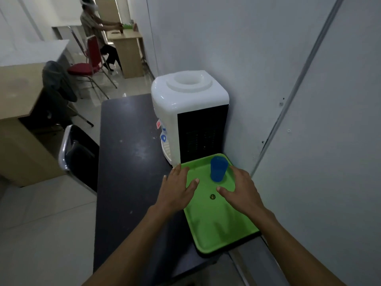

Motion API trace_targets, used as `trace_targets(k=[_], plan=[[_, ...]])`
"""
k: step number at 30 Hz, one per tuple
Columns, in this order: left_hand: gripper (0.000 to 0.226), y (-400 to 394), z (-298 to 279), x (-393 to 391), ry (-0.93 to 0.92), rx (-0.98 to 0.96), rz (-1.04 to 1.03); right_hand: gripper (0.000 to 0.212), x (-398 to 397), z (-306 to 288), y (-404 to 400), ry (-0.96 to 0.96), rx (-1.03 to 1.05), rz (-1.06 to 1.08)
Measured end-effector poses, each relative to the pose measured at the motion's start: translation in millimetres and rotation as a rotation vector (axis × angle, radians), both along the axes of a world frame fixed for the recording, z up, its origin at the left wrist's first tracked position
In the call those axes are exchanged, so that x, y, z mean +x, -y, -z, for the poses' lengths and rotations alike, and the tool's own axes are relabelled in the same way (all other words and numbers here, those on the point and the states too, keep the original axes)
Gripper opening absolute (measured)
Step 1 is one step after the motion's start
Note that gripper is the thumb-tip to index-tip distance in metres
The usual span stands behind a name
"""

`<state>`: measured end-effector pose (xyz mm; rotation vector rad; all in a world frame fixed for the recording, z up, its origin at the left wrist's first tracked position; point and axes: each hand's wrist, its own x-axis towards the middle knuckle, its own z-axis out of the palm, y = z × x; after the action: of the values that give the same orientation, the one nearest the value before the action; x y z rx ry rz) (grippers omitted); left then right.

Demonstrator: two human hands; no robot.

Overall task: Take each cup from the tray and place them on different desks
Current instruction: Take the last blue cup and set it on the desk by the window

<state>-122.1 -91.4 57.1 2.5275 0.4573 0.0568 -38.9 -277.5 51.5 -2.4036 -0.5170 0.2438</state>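
Observation:
One blue cup (218,168) stands upright at the far end of a green tray (216,230), which lies on a dark table (127,162) beside the wall. My left hand (177,187) hovers over the tray's left rim, fingers spread, holding nothing. My right hand (241,188) hangs over the tray just right of and nearer than the cup, fingers apart and empty. Neither hand touches the cup.
A white water dispenser (189,112) stands on the table right behind the tray. A black chair (80,155) sits left of the table, with wooden desks (18,96) beyond. A red chair (88,62) and a seated person (97,32) at another desk (127,48) are farther off.

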Motion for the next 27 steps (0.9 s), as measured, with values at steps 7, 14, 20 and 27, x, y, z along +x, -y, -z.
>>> trace_targets(k=[7, 14, 20, 27], plan=[[0.058, -20, 37, 62, -0.046, -0.104, 0.028, 0.076, 61, 41, -35, -0.072, -0.080, 0.211], [0.057, -36, 66, 97, -0.118, -0.178, -0.008, 0.089, 113, 81, -57, -0.205, -0.105, 0.294], [0.053, -46, 79, 118, -0.139, -0.213, -0.078, 0.091, 134, 104, -66, -0.211, 0.005, 0.275], [0.045, -46, 83, 129, -0.095, -0.231, -0.151, 0.089, 141, 122, -66, -0.218, 0.101, 0.326]])
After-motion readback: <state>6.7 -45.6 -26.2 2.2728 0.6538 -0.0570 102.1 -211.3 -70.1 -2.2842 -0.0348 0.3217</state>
